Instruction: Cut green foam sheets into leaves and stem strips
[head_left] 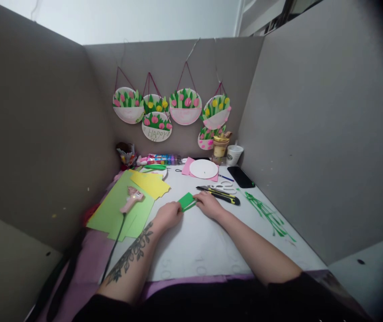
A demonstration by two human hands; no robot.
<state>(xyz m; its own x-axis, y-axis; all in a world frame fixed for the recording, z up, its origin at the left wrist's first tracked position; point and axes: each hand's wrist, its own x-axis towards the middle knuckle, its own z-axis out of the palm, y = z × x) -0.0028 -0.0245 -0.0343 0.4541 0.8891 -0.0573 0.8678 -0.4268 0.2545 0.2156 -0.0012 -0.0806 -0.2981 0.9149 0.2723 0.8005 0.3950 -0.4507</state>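
Observation:
A small piece of dark green paper (186, 201) lies between my two hands near the middle of the white table. My left hand (169, 215) is closed on its left end. At its right end, my right hand (207, 205) pinches the paper with bent fingers. A narrow strip shows along the paper's lower edge; whether it is folded or separate is unclear. Just beyond my right hand lie a yellow and black utility knife (223, 195) and white-handled scissors (227, 187).
Left are light green sheets (111, 210), yellow paper (149, 182) and a pink glue gun (133, 200) with its cord. Green scraps (267, 212) and a phone (241, 177) lie right. Behind are a white disc (204, 169), cups and a partition (178, 58) with hanging paper flower baskets.

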